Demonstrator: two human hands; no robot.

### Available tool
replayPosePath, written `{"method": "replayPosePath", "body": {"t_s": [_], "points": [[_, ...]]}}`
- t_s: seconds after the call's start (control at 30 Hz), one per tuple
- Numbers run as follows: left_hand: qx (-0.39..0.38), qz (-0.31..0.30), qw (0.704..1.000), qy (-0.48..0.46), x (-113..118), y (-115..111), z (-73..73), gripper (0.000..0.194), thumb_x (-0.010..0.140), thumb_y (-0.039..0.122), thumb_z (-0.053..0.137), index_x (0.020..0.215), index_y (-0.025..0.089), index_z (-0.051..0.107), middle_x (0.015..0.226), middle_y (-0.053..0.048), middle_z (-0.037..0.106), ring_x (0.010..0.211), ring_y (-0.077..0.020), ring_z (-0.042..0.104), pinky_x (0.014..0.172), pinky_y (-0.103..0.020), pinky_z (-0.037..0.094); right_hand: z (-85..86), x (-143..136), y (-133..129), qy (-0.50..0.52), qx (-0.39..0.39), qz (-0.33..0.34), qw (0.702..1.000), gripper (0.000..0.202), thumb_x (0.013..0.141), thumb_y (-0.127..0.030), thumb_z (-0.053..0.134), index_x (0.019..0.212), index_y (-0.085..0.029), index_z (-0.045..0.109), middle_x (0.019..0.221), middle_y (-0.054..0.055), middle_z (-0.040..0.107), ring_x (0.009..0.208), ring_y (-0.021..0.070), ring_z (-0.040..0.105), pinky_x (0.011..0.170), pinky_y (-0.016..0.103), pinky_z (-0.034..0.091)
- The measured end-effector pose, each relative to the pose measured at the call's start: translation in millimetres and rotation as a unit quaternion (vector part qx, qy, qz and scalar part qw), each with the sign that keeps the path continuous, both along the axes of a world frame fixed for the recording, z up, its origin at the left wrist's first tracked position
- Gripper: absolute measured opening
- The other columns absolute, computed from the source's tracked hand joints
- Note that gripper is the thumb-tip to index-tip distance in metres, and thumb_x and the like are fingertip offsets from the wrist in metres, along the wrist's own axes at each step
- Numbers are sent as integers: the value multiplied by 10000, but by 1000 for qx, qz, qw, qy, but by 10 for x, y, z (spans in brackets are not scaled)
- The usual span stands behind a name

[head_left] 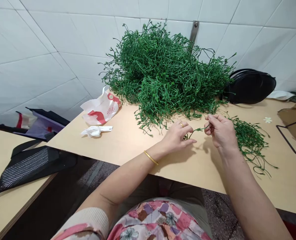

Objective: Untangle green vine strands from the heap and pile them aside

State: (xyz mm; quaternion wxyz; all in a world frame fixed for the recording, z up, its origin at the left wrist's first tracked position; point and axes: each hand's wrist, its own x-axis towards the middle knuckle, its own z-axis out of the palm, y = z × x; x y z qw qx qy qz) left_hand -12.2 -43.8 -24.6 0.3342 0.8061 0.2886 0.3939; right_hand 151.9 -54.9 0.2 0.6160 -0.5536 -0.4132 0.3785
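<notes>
A thin green artificial plant stem stretches between my two hands, just above the table. My right hand pinches one end of it between thumb and fingers. Around the other, curled end, my left hand is curved, thumb and fingers apart; the stem lies in that gap and I see no firm grip. Behind both hands rises a large tangled heap of green artificial stems with small budded tips. To the right of my right hand, a smaller pile of the same stems lies partly behind the wrist.
The pale wooden table meets a white tiled wall. On its left lie a red-and-white wrapper and a crumpled tissue. A black pouch, a small white flower and a cardboard box are on the right.
</notes>
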Motion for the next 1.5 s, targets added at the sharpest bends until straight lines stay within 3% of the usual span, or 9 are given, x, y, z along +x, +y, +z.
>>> {"method": "replayPosePath", "body": {"t_s": [0.17,0.33,0.5,0.63,0.83,0.97,1.17,1.37,1.5], "points": [[-219,-38,970,-99,32,14,0,185,791,302,546,695,151,592,664,-29,584,651,-120,506,675,-255,396,14,-27,-2,4,30,47,998,381,730,-571,582,781,-195,555,600,-3,583,505,97,527,500,240,441],[-451,-84,836,-300,-4,92,25,175,768,281,593,696,139,523,665,-45,619,656,-140,610,679,-303,492,-156,-3,-5,8,30,33,999,407,729,-588,573,816,-192,597,706,15,617,605,110,570,570,245,450],[-529,-63,763,-365,-5,209,-33,111,796,142,537,687,121,542,683,-32,604,683,-125,625,707,-298,525,-205,-86,-64,-96,18,128,987,284,745,-467,621,797,-190,660,768,34,663,732,142,598,690,282,461],[-559,-29,734,-385,7,286,-96,116,791,85,512,696,109,575,642,-17,581,594,-97,585,625,-253,505,-223,-202,-95,-156,11,176,972,257,748,-417,623,848,-186,675,823,41,678,759,158,592,707,302,465],[-558,-15,749,-357,-22,334,-120,65,767,117,566,703,110,576,663,-19,592,611,-87,572,583,-217,470,-342,-149,-72,-199,-33,141,969,213,730,-370,613,701,-162,646,629,3,570,581,127,489,552,270,394],[-527,13,792,-308,-40,334,-116,79,784,156,561,714,121,550,632,-4,560,512,-63,518,525,-206,442,-331,-79,-58,-180,25,32,983,192,734,-350,599,703,-166,643,586,-16,515,557,110,429,547,262,344],[-457,-4,850,-261,21,261,-130,153,687,172,681,682,124,536,616,14,537,509,-47,491,491,-180,370,-323,-139,-93,-208,33,19,977,216,753,-367,577,704,-163,631,534,-25,486,521,112,432,520,263,340],[-447,19,855,-262,35,267,-154,80,681,126,642,641,115,574,539,28,510,456,-42,430,505,-207,356,-264,-101,-106,-211,11,10,977,231,757,-389,576,759,-169,648,624,1,554,574,120,488,544,260,387],[-455,38,852,-256,18,283,-146,66,634,109,665,632,112,600,514,37,506,452,-43,426,502,-210,339,-241,32,-26,-70,10,-26,997,285,761,-440,566,782,-169,653,685,16,587,604,112,532,545,242,416]]}}
